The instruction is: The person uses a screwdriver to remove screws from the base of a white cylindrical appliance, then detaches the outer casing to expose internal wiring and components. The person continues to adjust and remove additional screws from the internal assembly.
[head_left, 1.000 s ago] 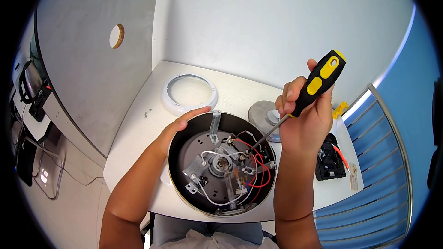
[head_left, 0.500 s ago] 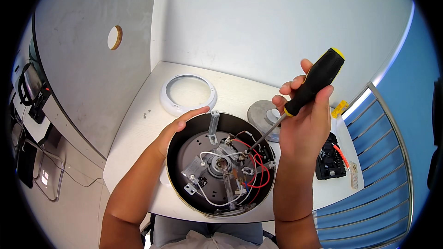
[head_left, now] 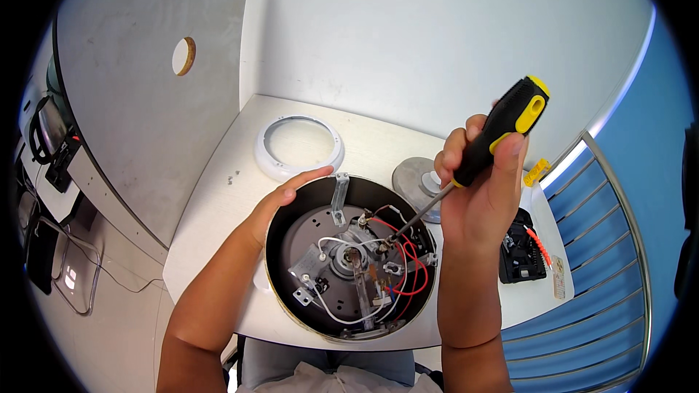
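A dark round rice cooker body (head_left: 291, 227) stands at the table's near edge, its inside with wires and metal brackets facing up. My left hand (head_left: 280, 200) grips its far left side, fingers stretched along the outside of the rim. In my right hand (head_left: 480, 189) is a screwdriver (head_left: 502, 131) with a black and yellow handle, fingers closed round it. Its shaft slants down to the left, the tip at a terminal near the centre right of the cooker. Red wires (head_left: 415, 276) and white wires (head_left: 331, 313) loop around there. Whether the tip sits in a screw is too small to tell.
Behind the cooker lies a white ring (head_left: 266, 162). A round metal plate (head_left: 408, 178) is partly hidden by my right hand. At the right are a black tool case (head_left: 520, 273) and a yellow piece (head_left: 536, 172). Small screws (head_left: 231, 177) lie left; a metal railing (head_left: 619, 189) borders the right.
My right hand has turned the screwdriver's handle, so its yellow inlay now faces up, and the fingers have closed further round it. The left hand stays on the cooker's rim.
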Demonstrator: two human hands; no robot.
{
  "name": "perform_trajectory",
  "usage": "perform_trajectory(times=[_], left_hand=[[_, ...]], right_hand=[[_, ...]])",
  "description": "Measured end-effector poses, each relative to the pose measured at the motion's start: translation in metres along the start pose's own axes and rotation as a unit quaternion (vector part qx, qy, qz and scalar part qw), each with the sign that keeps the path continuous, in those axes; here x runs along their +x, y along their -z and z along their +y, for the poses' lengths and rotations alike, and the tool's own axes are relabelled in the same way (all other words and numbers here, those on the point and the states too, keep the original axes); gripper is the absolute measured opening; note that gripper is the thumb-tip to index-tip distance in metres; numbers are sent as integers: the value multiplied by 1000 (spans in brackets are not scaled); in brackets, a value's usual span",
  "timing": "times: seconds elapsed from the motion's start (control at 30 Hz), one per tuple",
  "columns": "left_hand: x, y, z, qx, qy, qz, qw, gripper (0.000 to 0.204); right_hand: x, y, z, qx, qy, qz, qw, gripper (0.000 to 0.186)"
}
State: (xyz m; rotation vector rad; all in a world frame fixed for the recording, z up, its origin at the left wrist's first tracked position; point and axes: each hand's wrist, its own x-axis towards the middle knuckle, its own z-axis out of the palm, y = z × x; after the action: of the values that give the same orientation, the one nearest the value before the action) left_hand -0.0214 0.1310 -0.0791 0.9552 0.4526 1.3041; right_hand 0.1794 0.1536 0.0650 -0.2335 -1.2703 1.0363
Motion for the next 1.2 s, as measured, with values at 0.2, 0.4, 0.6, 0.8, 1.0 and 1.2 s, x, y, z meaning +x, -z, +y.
perform_trajectory(times=[0.2,0.4,0.6,0.8,1.0,1.2], left_hand=[[0,-2,1,6,1,-2,1000,86],[-1,-2,2,3,5,0,1000,88],[-2,-4,3,2,2,9,1000,87],[0,-4,2,-6,8,2,1000,87],[-1,-4,2,-2,5,14,1000,88],[-1,-4,2,6,4,12,1000,89]], right_hand=[[3,2,-3,38,-40,31,998,47],[2,9,2,53,8,-33,998,40],[-1,7,5,-10,25,1,1000,34],[-2,2,2,-13,5,35,999,38],[-1,4,2,31,13,-21,999,41],[-5,6,4,-65,55,-11,996,41]])
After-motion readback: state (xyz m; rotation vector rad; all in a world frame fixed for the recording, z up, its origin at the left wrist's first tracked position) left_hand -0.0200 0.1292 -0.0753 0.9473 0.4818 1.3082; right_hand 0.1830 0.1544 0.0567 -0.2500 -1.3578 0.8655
